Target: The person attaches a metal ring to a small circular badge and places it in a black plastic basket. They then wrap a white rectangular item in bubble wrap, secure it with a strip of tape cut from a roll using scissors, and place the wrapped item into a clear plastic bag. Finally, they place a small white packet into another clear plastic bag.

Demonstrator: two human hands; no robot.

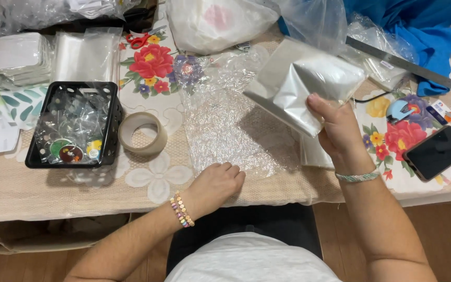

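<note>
Holding a silver foil pouch (pixel 305 83) up off the counter (pixel 37 193), the right hand (pixel 340 133) has its grip closed on the pouch's lower corner, thumb on the near face and fingers hidden behind. The pouch hangs tilted above and to the right of the bubble wrap sheet (pixel 230 130), which lies flat at the middle of the counter.

The left hand (pixel 216 184) rests on the near edge of the bubble wrap sheet, fingers curled loosely under and grasping nothing, knuckles up, pinning the sheet in place. Its forearm comes in low from the near left, with a beaded bracelet at the wrist.

To handle this well, I judge the pinning hand should keep the sheet flat and unwrinkled, while the pouch is gripped firmly enough not to slip, since foil is slick, yet not so hard as to crease it. The right wrist is raised and bent slightly inward, forearm rising steeply from the near right.

Left of the bubble wrap sheet stands a roll of tape (pixel 143 132), and further left a black basket (pixel 111 112) of small items. A phone (pixel 437 151) lies far to the sheet's right.
</note>
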